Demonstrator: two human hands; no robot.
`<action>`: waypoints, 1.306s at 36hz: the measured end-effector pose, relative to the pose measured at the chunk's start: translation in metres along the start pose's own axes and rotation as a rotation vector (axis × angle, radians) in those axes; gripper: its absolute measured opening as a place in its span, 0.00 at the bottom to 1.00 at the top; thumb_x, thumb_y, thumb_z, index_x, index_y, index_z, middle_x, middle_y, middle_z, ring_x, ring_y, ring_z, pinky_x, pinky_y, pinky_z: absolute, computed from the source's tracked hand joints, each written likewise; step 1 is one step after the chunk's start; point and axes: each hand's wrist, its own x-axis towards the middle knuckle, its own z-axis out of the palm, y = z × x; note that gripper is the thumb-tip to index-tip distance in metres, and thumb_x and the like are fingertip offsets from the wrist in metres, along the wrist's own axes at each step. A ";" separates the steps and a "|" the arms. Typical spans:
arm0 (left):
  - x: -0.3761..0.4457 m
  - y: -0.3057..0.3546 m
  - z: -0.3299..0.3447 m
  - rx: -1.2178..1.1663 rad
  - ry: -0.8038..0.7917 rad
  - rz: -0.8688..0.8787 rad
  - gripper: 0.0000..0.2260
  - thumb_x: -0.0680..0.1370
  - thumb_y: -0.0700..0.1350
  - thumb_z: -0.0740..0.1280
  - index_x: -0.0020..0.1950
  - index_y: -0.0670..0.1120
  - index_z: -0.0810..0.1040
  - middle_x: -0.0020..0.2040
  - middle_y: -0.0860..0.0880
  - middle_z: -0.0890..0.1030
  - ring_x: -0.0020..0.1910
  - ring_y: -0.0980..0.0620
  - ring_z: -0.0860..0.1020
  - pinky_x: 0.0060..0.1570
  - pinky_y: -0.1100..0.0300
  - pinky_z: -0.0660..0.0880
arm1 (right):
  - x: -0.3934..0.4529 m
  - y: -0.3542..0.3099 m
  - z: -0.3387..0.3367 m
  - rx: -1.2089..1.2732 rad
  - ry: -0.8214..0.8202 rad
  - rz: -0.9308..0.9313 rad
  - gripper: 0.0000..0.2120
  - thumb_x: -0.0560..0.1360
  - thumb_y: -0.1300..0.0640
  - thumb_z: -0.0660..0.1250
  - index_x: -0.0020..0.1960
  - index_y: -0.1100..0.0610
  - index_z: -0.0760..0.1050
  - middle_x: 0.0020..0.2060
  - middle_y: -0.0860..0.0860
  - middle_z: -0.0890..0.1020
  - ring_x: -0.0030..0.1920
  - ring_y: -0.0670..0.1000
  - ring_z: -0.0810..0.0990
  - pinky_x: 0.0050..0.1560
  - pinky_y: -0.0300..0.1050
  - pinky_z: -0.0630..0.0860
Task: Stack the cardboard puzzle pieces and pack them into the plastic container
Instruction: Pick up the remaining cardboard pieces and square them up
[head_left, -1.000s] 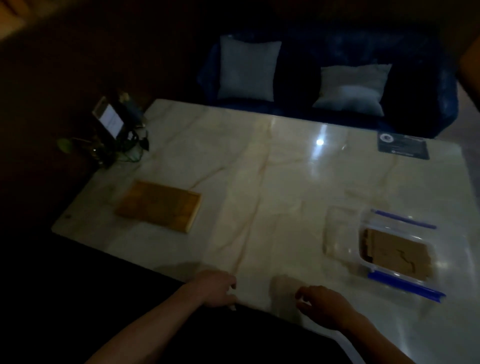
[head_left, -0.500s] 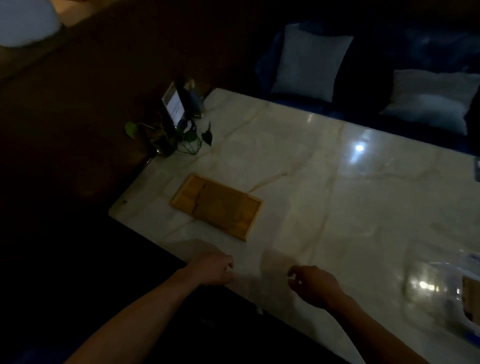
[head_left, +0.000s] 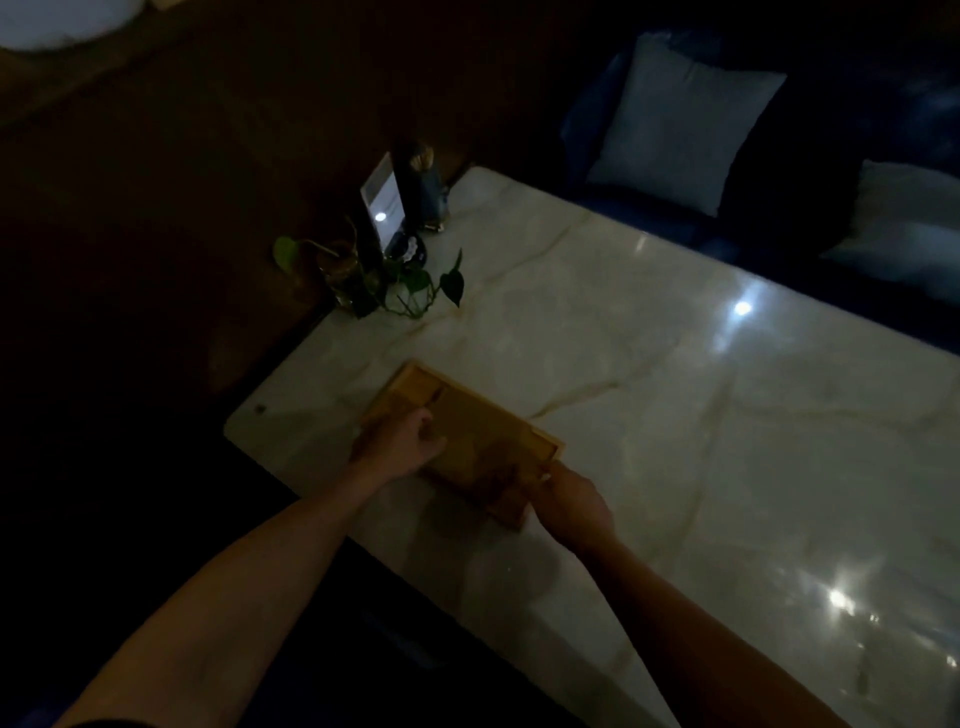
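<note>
The scene is dim and detail is limited. A shallow wooden tray (head_left: 483, 441) is found lying flat on the marble table (head_left: 727, 441), near its left front corner, between the two hands. Brown puzzle pieces (head_left: 410, 395) appear to be seated in the tray; their outlines are only partly legible.

The left hand (head_left: 400, 441) is placed over the tray's near-left portion, fingers curled downward onto the pieces; whether a piece is actually pinched cannot be told. The right hand (head_left: 571, 501) is set against the tray's near-right corner, fingers curled at its edge and apparently gripping it, though the contact is obscured by shadow.

Beyond the left hand, at the table's far-left edge, a potted vine (head_left: 400, 283) and a standing card (head_left: 383, 205) are noted close together. Beyond the right hand, past the table's far edge, two pale cushions (head_left: 680, 117) are seen on a dark blue sofa (head_left: 587, 114). Light glare is reflected on the tabletop to the right of the right hand.
</note>
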 end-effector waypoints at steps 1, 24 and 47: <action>0.007 -0.001 -0.002 -0.003 0.014 -0.029 0.23 0.75 0.57 0.68 0.64 0.45 0.73 0.63 0.43 0.75 0.60 0.42 0.76 0.55 0.51 0.74 | 0.007 -0.005 0.001 0.030 -0.009 0.011 0.19 0.81 0.43 0.56 0.63 0.54 0.74 0.55 0.55 0.82 0.48 0.53 0.78 0.47 0.46 0.74; 0.056 0.009 0.040 -0.238 0.065 -0.343 0.37 0.72 0.54 0.73 0.76 0.44 0.61 0.73 0.38 0.66 0.72 0.39 0.64 0.69 0.44 0.64 | 0.056 -0.037 0.017 0.929 -0.103 0.400 0.14 0.77 0.63 0.63 0.62 0.59 0.76 0.54 0.58 0.81 0.52 0.59 0.80 0.55 0.57 0.79; 0.006 0.054 0.026 -0.800 -0.057 -0.295 0.21 0.67 0.38 0.78 0.56 0.45 0.73 0.47 0.49 0.80 0.41 0.55 0.78 0.32 0.65 0.74 | -0.003 0.016 -0.020 1.126 -0.039 0.398 0.19 0.74 0.63 0.71 0.62 0.58 0.68 0.49 0.60 0.80 0.41 0.56 0.79 0.37 0.44 0.71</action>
